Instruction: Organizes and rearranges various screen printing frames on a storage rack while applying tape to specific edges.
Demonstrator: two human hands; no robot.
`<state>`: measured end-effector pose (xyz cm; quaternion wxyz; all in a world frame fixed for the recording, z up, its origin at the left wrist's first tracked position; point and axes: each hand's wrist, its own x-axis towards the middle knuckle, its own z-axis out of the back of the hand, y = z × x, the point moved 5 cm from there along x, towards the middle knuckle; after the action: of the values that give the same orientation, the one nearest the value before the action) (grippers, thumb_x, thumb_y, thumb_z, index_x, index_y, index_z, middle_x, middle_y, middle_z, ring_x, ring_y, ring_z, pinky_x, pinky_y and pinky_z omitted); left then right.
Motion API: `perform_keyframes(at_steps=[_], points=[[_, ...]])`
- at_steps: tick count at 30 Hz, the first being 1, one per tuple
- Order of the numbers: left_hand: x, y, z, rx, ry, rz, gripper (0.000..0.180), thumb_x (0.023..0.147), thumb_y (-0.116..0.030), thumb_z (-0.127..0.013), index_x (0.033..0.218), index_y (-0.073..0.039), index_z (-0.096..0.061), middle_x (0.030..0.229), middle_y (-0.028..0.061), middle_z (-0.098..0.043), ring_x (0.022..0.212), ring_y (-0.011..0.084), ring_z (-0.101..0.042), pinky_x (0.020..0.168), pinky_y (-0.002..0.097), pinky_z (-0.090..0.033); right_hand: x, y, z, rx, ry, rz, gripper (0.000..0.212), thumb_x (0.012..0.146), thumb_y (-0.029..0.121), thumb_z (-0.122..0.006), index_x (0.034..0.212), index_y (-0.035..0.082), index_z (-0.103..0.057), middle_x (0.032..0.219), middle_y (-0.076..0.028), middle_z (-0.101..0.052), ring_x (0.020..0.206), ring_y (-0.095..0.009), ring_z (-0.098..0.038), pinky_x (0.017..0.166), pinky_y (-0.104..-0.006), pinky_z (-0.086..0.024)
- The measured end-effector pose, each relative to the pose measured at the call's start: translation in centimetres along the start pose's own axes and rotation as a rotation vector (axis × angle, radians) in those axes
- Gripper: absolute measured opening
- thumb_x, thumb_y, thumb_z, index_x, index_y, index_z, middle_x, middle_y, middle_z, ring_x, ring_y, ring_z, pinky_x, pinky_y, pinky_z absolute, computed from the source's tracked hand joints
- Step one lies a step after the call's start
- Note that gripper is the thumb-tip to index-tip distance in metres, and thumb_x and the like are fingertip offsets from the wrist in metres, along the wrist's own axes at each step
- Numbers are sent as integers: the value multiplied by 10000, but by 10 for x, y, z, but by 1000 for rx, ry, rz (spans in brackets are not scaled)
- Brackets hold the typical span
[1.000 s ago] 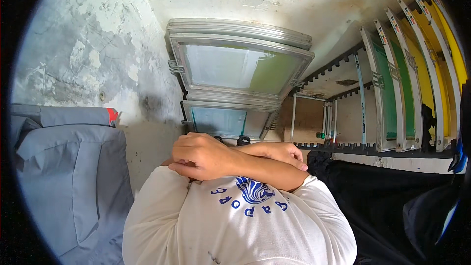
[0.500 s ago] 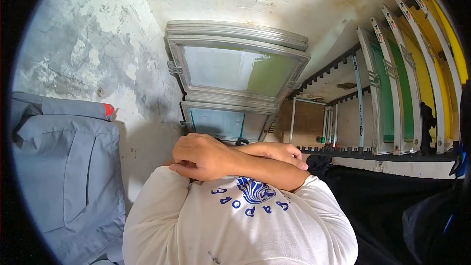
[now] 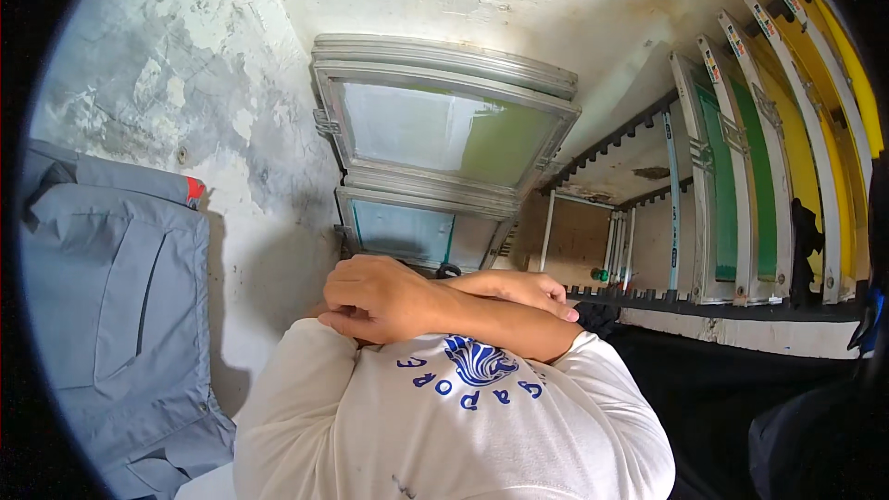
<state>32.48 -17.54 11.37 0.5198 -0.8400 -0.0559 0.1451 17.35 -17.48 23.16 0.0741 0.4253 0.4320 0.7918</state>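
My forearms are crossed in front of my chest, over a white shirt with blue print (image 3: 463, 426). My right hand (image 3: 375, 296), at the left of the view, lies loosely curled by the left sleeve, with its fingers bent in. Nothing shows in it. On the other side, my left hand (image 3: 537, 293) rests near the right elbow, fingers curled down close to the right forearm (image 3: 505, 329). No object is visible in that hand either. Part of the left forearm is hidden behind the right one.
Metal-framed screens (image 3: 454, 125) lean in the corner ahead. To the right, a black toothed rack (image 3: 639, 301) holds several frames with green and yellow panels (image 3: 769, 176). A grey garment (image 3: 120, 287) hangs at the left by the peeling wall (image 3: 185, 83). Black cloth (image 3: 704, 380) lies at lower right.
The view has tilted slightly, so the grey garment sits a little further left and higher. My crossed arms and both hands keep the same pose.
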Motion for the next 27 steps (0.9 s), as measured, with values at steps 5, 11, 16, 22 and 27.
perform_keyframes(at_steps=[5,11,16,22,27], points=[[-7,-9,6,210,-39,220,572,960,-586,-726,1000,-17,-687,847,-6,-655,758,92,-560,627,317,-440,-2,6,2,20,22,25,246,870,139,-792,770,70,-578,709,-66,-572,681,-301,-576,610,-424,-453],[5,4,6,138,-82,12,601,945,-596,-740,987,2,-699,865,23,-672,779,96,-574,649,310,-451,-6,9,-1,24,32,26,254,868,147,-791,756,71,-576,704,-72,-563,671,-299,-559,608,-418,-443],[-9,1,10,133,-83,120,595,943,-593,-744,986,-1,-711,862,25,-673,782,101,-578,658,310,-457,0,5,-5,39,61,-24,256,880,175,-775,757,75,-573,707,-86,-579,720,-333,-598,646,-458,-480],[-24,1,28,202,-90,146,590,938,-601,-746,957,-13,-702,852,8,-666,771,89,-570,649,305,-453,16,-7,-17,58,44,3,246,869,142,-793,763,64,-586,709,-80,-572,672,-303,-565,603,-420,-441],[-47,5,37,27,-95,-29,584,933,-605,-750,888,-25,-687,816,-7,-655,729,81,-556,607,310,-440,37,-22,-37,64,62,-24,248,870,135,-791,761,61,-581,711,-85,-572,661,-308,-562,599,-427,-437]])
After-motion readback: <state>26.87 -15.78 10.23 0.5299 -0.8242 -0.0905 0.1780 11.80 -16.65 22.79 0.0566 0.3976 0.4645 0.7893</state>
